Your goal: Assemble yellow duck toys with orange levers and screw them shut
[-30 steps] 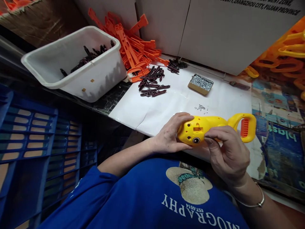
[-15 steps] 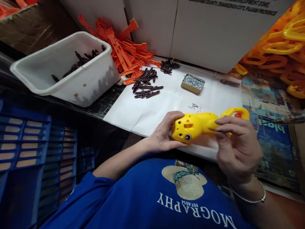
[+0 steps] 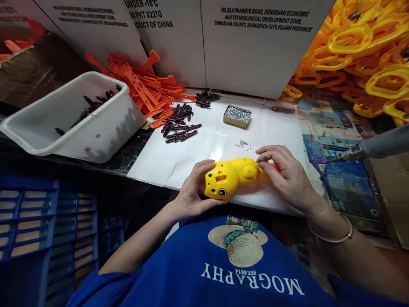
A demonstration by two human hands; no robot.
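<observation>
Two hands are working at a yellow toy (image 3: 241,172), which is showing over the near part of a white sheet (image 3: 211,136); whether it is touching the sheet, I cannot tell. The left hand (image 3: 194,189) is clamping its thumb and fingers around the toy's head. The right hand (image 3: 289,181) is holding thumb and forefinger together by the toy's other end; whether they are pinching anything, I cannot tell. Just beyond the toy, loose metal bits (image 3: 243,144) are lying; farther beyond it, a tin (image 3: 234,122) is holding more. Left of the toy, dark parts (image 3: 181,112) are lying heaped. Right of it, a driver (image 3: 383,143) is pointing its way.
</observation>
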